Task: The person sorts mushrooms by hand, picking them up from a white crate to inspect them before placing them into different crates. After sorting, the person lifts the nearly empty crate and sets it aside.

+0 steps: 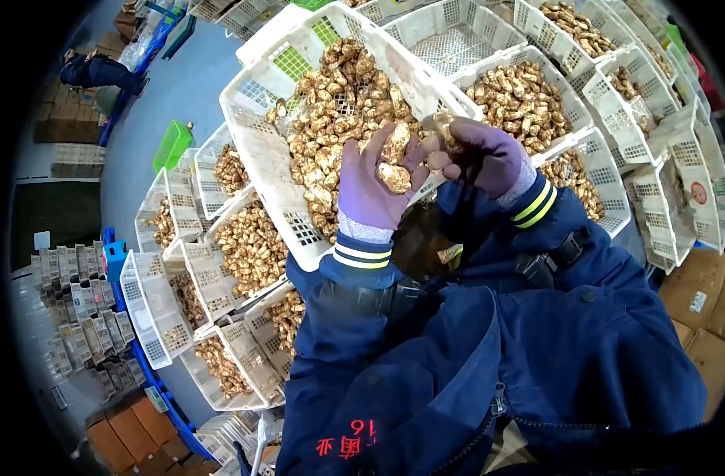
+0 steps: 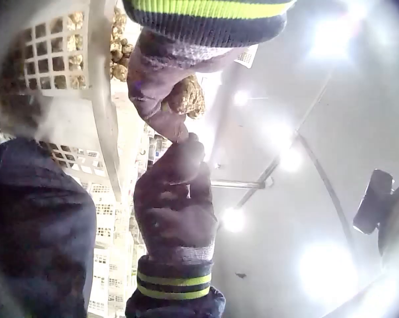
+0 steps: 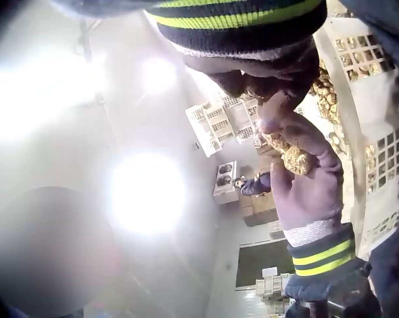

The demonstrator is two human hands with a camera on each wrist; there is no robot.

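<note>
Both hands wear dirty purple gloves and meet over the near edge of a large white crate [image 1: 263,190] in the head view. My left hand [image 1: 366,190] holds lumpy brown-and-white mushrooms; one mushroom [image 1: 394,178] lies against its fingers, and its rounded end shows in the right wrist view [image 3: 297,161]. Close beside it, my right hand [image 1: 497,159] has its fingers curled round a blurred brownish mushroom [image 1: 446,129]. Fingertips of the two hands come together in the left wrist view. Many loose mushrooms [image 1: 323,127] lie in the crate beyond the hands.
More white crates of mushrooms stand at left [image 1: 251,246] and right [image 1: 521,103]. A mesh crate [image 1: 457,44] stands behind, and a green basket [image 1: 172,147] at the left. Cardboard boxes [image 1: 700,301] are at the right. Another person [image 1: 104,73] is far off at upper left.
</note>
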